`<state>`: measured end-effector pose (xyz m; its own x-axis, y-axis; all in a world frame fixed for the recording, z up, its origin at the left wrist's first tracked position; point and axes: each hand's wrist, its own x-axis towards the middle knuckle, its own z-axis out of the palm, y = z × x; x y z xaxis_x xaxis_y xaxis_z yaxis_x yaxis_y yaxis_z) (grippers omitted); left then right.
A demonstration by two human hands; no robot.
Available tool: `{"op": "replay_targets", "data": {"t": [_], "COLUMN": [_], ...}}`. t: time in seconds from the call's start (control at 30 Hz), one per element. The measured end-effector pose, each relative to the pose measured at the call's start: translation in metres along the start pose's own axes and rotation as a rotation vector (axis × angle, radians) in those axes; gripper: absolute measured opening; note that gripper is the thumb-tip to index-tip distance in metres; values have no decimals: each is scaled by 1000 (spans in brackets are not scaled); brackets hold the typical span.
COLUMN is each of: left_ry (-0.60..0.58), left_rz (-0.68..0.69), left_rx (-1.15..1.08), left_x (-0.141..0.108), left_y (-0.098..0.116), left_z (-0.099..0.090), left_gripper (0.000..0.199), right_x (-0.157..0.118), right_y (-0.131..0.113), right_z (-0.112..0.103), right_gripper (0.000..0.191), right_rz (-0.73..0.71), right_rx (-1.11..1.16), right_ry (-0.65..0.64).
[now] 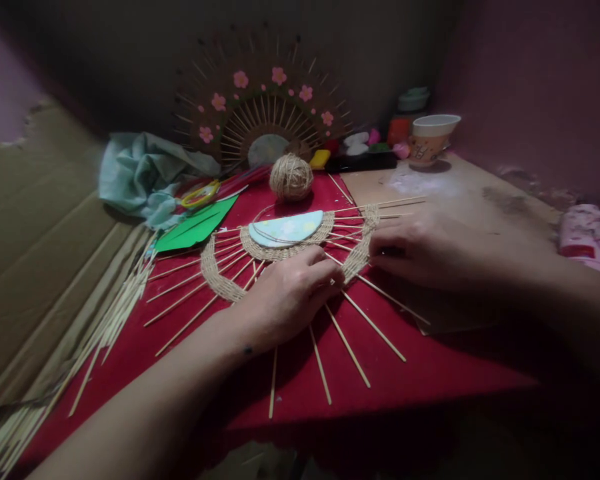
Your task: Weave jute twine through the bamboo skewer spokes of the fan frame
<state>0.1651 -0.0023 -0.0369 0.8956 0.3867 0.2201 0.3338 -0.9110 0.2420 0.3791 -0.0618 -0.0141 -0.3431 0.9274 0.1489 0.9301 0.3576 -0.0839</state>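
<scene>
A half-round woven fan of thin sticks lies on the red cloth (430,373). Its pale blue half-disc centre (285,230) is edged with twine weaving, and an outer twine band (359,257) crosses the spread sticks (375,321). My left hand (297,287) lies over the middle of the fan, fingers curled closed on the band and sticks; it hides that part of the weave. At the right end of the band, the bent fingers of my right hand (420,250) close on its outer edge. A strand of twine runs across the half-disc.
Behind the fan sits a twine ball (291,177). Green sheet (197,225), yellow-handled scissors (200,194) and crumpled cloth (140,173) lie left, above loose sticks (115,313). A flowered fan (240,80) stands at the back; a cup (430,143) is at right.
</scene>
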Motion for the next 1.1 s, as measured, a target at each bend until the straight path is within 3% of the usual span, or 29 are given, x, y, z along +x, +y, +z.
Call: {"op": "replay_targets", "data": {"t": [0.3, 0.57, 0.8, 0.9, 1.1], "left_ry": [-93, -424, -318, -296, -292], "left_rz": [16, 214, 357, 337, 334], "left_rx": [56, 509, 648, 611, 560], "left_x": [3, 21, 9, 5, 5], "left_y": [1, 31, 35, 32, 30], "left_z": [-3, -18, -1, 3, -3], "left_gripper": [20, 20, 20, 20, 23], "right_x": [-6, -5, -8, -12, -20], "right_y": [7, 11, 14, 17, 18], "right_z": [7, 15, 3, -7, -26], "right_gripper": [18, 14, 14, 15, 15], "right_rz": [-83, -127, -143, -165, -190], "right_rx": [118, 141, 145, 193, 426], "right_ry": [17, 39, 38, 26, -197]}}
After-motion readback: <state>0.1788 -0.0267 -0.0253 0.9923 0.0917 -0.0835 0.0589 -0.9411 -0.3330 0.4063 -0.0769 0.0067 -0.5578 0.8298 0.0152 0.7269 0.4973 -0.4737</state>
